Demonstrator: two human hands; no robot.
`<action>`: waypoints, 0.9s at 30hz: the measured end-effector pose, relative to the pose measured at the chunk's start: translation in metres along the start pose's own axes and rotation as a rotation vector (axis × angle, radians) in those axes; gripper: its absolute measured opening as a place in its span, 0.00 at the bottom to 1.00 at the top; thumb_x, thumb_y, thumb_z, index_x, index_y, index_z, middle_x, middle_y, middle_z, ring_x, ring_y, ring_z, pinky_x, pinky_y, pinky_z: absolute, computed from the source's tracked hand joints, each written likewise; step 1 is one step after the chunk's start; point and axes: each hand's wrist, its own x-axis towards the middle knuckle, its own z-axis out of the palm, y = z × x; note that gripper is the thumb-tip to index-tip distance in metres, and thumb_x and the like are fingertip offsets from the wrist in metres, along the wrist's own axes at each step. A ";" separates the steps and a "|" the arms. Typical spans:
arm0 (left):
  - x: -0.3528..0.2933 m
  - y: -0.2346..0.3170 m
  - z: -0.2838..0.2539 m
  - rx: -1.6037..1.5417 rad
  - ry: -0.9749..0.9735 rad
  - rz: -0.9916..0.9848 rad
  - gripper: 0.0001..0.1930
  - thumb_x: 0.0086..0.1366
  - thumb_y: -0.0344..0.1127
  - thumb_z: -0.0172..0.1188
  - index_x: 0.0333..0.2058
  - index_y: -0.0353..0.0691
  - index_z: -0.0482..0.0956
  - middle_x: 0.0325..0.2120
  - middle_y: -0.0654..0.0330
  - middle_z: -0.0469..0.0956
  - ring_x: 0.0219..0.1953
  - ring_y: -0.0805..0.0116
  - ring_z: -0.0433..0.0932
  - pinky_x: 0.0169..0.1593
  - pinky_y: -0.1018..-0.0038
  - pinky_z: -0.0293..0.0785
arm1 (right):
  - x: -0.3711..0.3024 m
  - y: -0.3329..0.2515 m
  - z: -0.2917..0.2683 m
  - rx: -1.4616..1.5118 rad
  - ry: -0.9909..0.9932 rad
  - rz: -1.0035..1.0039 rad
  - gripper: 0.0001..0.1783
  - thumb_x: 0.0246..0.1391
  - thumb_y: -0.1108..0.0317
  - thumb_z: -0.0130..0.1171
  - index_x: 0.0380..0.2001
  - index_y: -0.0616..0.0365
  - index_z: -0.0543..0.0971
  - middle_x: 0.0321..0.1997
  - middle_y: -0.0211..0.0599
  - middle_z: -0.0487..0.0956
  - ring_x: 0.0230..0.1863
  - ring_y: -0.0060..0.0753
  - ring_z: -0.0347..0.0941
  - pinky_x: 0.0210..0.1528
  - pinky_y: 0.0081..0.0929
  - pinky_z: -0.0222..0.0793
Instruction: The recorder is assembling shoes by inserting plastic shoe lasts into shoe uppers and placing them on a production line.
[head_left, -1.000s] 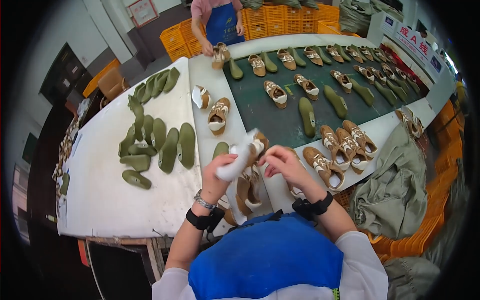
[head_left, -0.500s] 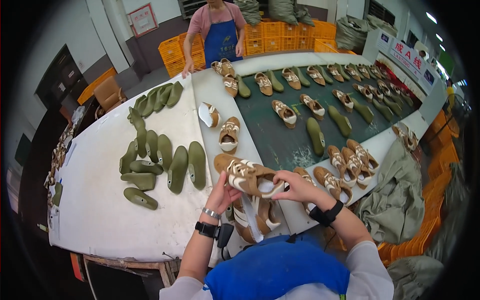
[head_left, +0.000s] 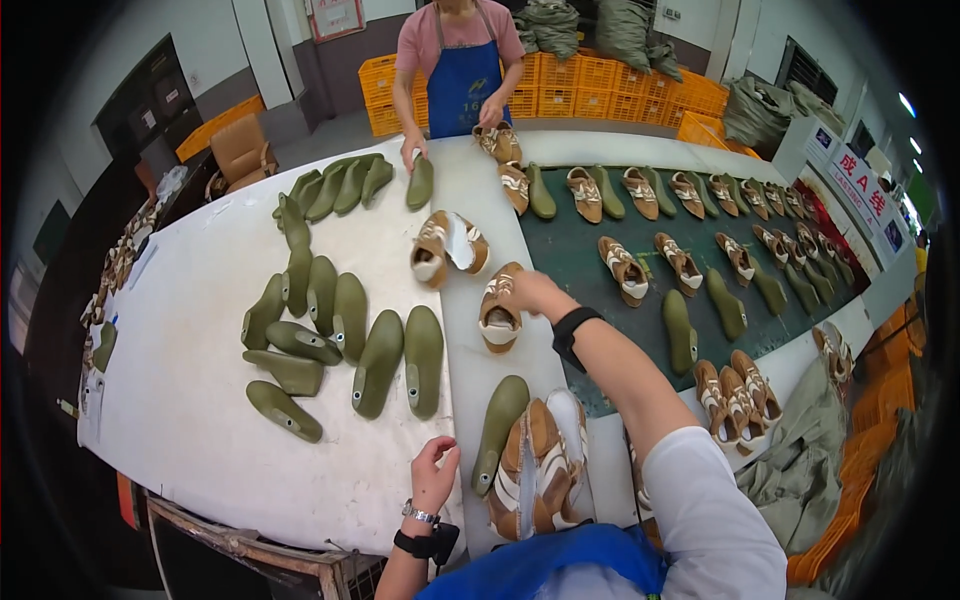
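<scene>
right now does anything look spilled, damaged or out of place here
Nothing looks spilled or damaged, but one brown shoe left of the right hand appears tipped on its side, pale underside showing, while the shoe beside it stands upright.

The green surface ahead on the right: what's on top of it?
Brown-and-white shoes and green foot-shaped forms lie in rows. The right forearm covers part of its near left end; anything there is hidden.

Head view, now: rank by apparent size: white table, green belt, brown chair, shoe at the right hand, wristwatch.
Largest to smallest:
1. White table
2. Green belt
3. Brown chair and shoe at the right hand: too close to rank; chair is farther away
4. Wristwatch
</scene>
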 end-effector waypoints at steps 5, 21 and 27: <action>0.022 0.001 -0.006 0.194 0.103 0.105 0.12 0.54 0.28 0.58 0.39 0.34 0.74 0.35 0.54 0.76 0.39 0.62 0.75 0.46 0.71 0.70 | 0.050 0.060 0.078 0.343 -0.219 0.197 0.34 0.46 0.45 0.57 0.46 0.64 0.68 0.31 0.51 0.76 0.18 0.33 0.74 0.22 0.26 0.75; 0.142 -0.018 -0.003 0.230 0.208 -0.015 0.30 0.50 0.27 0.59 0.53 0.35 0.61 0.47 0.45 0.69 0.48 0.47 0.70 0.53 0.66 0.66 | 0.059 0.094 0.068 0.419 -0.098 -0.340 0.25 0.46 0.67 0.52 0.51 0.59 0.70 0.36 0.46 0.78 0.30 0.32 0.76 0.36 0.28 0.72; 0.157 -0.009 -0.004 -0.644 0.092 -0.242 0.26 0.53 0.18 0.53 0.52 0.32 0.62 0.45 0.52 0.71 0.46 0.61 0.73 0.49 0.68 0.72 | -0.072 0.110 0.052 0.469 -0.262 -0.246 0.27 0.52 0.61 0.52 0.55 0.57 0.66 0.39 0.39 0.78 0.37 0.30 0.74 0.41 0.27 0.69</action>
